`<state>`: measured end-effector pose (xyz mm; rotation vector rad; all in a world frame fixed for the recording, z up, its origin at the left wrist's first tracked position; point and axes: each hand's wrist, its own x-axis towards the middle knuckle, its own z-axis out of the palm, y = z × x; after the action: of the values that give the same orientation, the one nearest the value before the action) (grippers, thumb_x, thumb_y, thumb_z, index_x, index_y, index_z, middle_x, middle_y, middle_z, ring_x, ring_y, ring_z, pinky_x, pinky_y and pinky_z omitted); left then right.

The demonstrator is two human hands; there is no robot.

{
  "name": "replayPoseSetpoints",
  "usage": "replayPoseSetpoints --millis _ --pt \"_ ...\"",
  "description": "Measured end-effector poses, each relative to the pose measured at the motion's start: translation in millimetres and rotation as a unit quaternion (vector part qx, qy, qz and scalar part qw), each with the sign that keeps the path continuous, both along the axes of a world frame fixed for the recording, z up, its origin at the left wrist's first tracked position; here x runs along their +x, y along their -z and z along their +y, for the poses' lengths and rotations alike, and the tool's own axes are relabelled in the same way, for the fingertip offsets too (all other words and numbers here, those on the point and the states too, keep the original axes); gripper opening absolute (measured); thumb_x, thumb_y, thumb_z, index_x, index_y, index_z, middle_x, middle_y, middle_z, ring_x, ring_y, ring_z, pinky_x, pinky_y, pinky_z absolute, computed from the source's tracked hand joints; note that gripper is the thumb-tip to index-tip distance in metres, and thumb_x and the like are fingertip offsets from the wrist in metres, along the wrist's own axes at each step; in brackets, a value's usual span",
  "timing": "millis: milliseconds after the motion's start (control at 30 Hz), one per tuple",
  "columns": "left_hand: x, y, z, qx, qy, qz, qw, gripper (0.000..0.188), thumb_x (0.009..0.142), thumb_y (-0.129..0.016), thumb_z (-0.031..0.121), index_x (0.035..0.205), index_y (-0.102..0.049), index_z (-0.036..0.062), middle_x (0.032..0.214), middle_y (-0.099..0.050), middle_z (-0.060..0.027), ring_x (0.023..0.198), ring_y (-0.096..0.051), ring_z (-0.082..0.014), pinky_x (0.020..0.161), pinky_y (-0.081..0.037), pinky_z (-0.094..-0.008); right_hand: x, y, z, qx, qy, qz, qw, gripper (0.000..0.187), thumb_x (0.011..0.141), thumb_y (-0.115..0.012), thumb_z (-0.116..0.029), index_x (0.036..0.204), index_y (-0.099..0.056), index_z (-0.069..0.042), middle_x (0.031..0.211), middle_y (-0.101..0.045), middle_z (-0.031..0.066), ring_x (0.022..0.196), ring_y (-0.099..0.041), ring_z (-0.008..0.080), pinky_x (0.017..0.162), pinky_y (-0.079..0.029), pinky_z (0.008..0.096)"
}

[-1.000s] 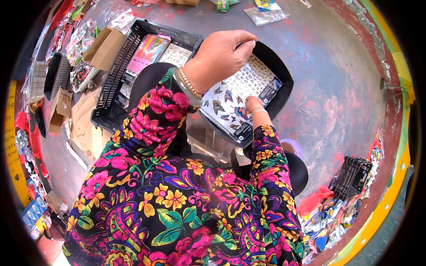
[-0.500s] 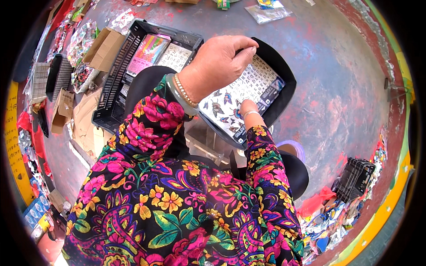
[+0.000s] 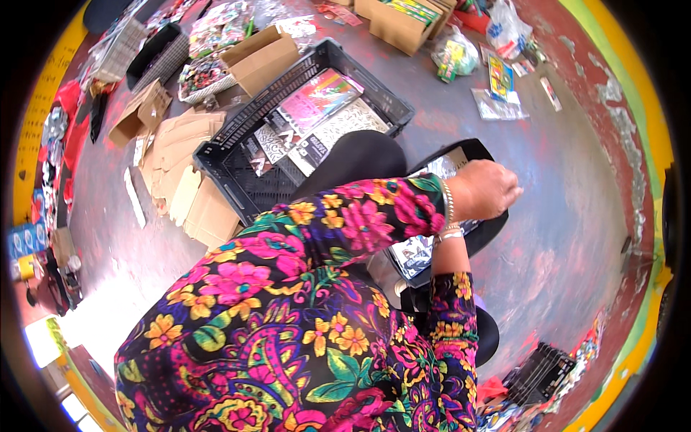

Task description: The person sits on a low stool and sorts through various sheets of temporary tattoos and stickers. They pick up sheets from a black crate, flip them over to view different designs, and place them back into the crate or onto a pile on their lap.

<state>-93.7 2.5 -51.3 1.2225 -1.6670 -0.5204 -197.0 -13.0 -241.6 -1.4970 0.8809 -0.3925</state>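
A black tray [image 3: 492,232] with rounded corners lies at my knees, holding printed tattoo sheets [image 3: 414,256] with dark pictures on white. My left hand [image 3: 486,189] is over the tray's far right part, fingers curled closed; whatever they hold, if anything, is hidden. Below it, my right hand [image 3: 450,241] reaches up into the tray, mostly covered by the left wrist, so its fingers do not show. Just left of my knee stands a black plastic crate [image 3: 229,137] with more packs: a pink colourful one [image 3: 317,104] and black-and-white letter sheets [image 3: 345,129].
Flattened cardboard [image 3: 176,162] lies left of the crate, with an opened carton [image 3: 259,61] behind it. Farther off are a box of green packs [image 3: 403,25], plastic bags [image 3: 507,29] and a flat packet [image 3: 500,79]. A dark crate [image 3: 540,373] sits at lower right.
My left hand has moved right across the tray and now covers my right hand, its thumb-and-finger pinch turned out of sight. The whole view has swung, bringing more of the far floor in.
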Motion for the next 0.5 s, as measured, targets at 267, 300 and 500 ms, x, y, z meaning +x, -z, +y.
replayPoseSetpoints --millis 267,300,500 --pt "8.5 -13.6 0.0 -0.016 0.033 0.033 0.999 0.032 0.085 -0.05 0.027 0.067 -0.056 0.0021 0.068 -0.057 -0.0183 0.069 -0.057 -0.0359 0.064 -0.045 -0.0427 26.3 -122.4 71.5 0.153 0.015 0.024 0.988 0.046 0.091 -0.046 -0.019 0.131 -0.035 -0.001 0.126 -0.043 0.0103 0.11 -0.044 0.0187 0.089 -0.035 0.0289" --pt "9.5 -16.1 0.6 -0.024 0.036 0.047 0.998 0.032 0.085 -0.05 0.027 0.066 -0.056 0.0021 0.067 -0.057 -0.0186 0.068 -0.056 -0.0363 0.064 -0.045 -0.0428 21.4 -134.6 81.4 0.169 0.03 0.021 0.985 0.045 0.091 -0.047 -0.018 0.131 -0.035 -0.001 0.124 -0.045 0.0102 0.108 -0.046 0.0184 0.087 -0.038 0.0285" --pt "132.8 36.0 -12.9 -0.27 -0.125 -0.042 0.954 0.015 0.072 -0.058 0.006 0.086 -0.062 0.0052 0.082 -0.059 -0.0094 0.073 -0.06 -0.0252 0.069 -0.05 -0.0324 -22.9 -143.7 90.8 0.259 0.101 -0.066 0.958 0.041 0.09 -0.048 -0.014 0.126 -0.04 0.002 0.117 -0.052 0.0156 0.1 -0.056 0.0215 0.079 -0.046 0.0272"
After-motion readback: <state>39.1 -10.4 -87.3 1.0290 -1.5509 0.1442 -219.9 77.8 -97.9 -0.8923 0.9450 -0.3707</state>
